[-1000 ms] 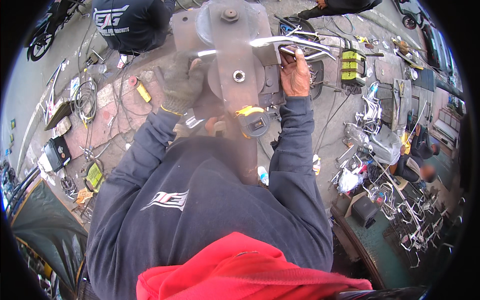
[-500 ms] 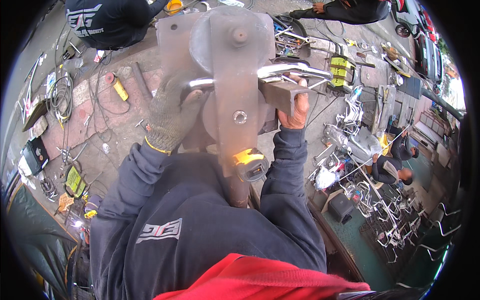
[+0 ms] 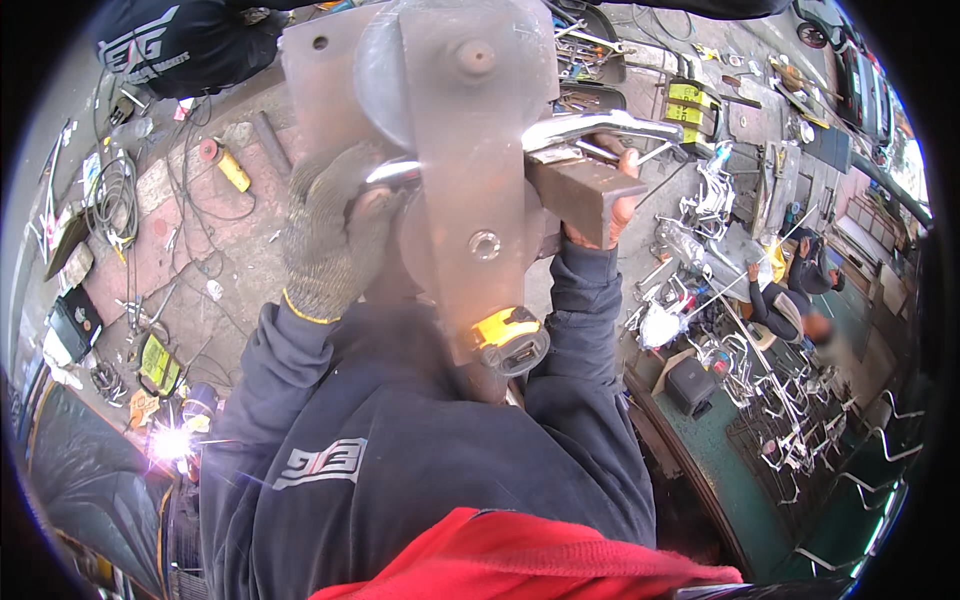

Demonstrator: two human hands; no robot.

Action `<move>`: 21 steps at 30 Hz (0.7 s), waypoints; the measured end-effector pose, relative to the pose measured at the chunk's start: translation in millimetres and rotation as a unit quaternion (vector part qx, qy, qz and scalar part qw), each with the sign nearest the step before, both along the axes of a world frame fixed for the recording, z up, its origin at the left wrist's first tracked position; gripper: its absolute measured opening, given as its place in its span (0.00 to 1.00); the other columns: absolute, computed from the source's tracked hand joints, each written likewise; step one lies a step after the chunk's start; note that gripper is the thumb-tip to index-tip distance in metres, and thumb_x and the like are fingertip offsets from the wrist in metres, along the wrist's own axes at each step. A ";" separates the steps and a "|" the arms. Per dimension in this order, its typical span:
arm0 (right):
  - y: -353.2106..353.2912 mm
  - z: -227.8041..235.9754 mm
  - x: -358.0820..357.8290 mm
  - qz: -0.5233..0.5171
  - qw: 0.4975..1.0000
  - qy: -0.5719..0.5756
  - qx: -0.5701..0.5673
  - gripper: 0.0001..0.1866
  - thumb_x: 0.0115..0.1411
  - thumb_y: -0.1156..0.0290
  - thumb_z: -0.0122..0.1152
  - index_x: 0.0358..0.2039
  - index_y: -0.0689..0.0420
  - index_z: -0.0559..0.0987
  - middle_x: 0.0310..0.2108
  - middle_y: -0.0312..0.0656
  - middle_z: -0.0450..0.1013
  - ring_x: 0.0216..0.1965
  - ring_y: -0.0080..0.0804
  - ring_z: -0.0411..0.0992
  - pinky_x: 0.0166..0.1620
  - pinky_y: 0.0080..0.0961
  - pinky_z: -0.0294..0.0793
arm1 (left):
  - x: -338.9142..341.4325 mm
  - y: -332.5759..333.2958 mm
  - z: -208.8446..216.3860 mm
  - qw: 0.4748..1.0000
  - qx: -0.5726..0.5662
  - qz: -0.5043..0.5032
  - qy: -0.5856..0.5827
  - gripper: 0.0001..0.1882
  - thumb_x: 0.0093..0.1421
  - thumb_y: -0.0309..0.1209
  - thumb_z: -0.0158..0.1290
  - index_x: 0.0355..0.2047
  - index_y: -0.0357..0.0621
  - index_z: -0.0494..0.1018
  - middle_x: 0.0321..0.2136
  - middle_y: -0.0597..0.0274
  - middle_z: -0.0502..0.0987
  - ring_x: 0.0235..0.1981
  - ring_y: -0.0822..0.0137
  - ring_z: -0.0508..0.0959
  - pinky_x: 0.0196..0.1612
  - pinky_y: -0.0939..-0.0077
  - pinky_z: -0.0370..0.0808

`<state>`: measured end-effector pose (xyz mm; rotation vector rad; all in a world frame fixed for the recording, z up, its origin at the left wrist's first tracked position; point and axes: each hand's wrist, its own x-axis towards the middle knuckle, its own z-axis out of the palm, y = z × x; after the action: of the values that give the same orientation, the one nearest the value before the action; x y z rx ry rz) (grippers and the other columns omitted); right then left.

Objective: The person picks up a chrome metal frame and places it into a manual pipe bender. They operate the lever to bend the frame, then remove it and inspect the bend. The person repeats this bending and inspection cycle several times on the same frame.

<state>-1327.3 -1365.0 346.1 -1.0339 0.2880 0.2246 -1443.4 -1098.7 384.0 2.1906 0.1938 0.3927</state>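
A steel bending rig fills the upper middle, with a round die (image 3: 376, 85) beneath a long flat bar (image 3: 470, 190). Bent chrome tubing (image 3: 590, 127) passes under the bar, its short left end showing by my gloved left hand (image 3: 330, 235). That hand is closed around this end, thumb up. On the other side, my bare right hand (image 3: 625, 200) is closed at the tubing, its fingers partly hidden behind an angled steel piece (image 3: 590, 190). A yellow-and-black tape measure (image 3: 510, 340) sits at the bar's near end.
A yellow grinder (image 3: 225, 165) and cables lie on the ground at left. Bright welding sparks (image 3: 172, 445) flare at lower left. Tool trays (image 3: 590, 50) stand beyond the rig. At right, a person (image 3: 780, 300) is near many chrome racks (image 3: 790, 400). Another person (image 3: 185, 45) is at upper left.
The rig and angled steel piece appear larger and slightly shifted in view. Both hands keep their hold. The welding light at lower left has become much brighter.
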 end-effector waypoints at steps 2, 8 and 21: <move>-4.0 -3.8 -2.6 -0.002 0.997 -0.039 0.064 0.29 0.67 0.47 0.54 0.53 0.62 0.72 0.55 0.50 0.70 0.55 0.46 0.70 0.58 0.47 0.70 | 2.0 -2.5 3.1 1.000 -0.015 0.021 0.007 0.17 0.62 0.26 0.57 0.51 0.38 0.72 0.46 0.49 0.76 0.46 0.52 0.77 0.51 0.61 0.73; -109.9 -10.9 -128.5 -0.095 0.952 0.048 -0.287 0.34 0.71 0.46 0.44 0.62 0.66 0.66 0.59 0.52 0.69 0.57 0.48 0.72 0.57 0.43 0.71 | 10.5 1.7 3.6 1.000 -0.007 -0.001 -0.017 0.17 0.61 0.26 0.56 0.51 0.39 0.73 0.41 0.51 0.76 0.41 0.57 0.77 0.47 0.66 0.75; -108.5 71.2 -618.5 0.007 0.629 0.370 -0.684 0.44 0.70 0.39 0.30 0.32 0.72 0.79 0.33 0.70 0.73 0.40 0.71 0.71 0.43 0.57 0.65 | 48.2 56.7 0.0 0.970 -0.140 -0.186 0.074 0.18 0.63 0.37 0.56 0.47 0.36 0.74 0.38 0.54 0.81 0.39 0.66 0.80 0.42 0.71 0.76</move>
<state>-1945.8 -1473.5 417.3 -2.4548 1.3559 0.4641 -1395.1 -1042.0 384.1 1.9223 -0.0782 -0.0107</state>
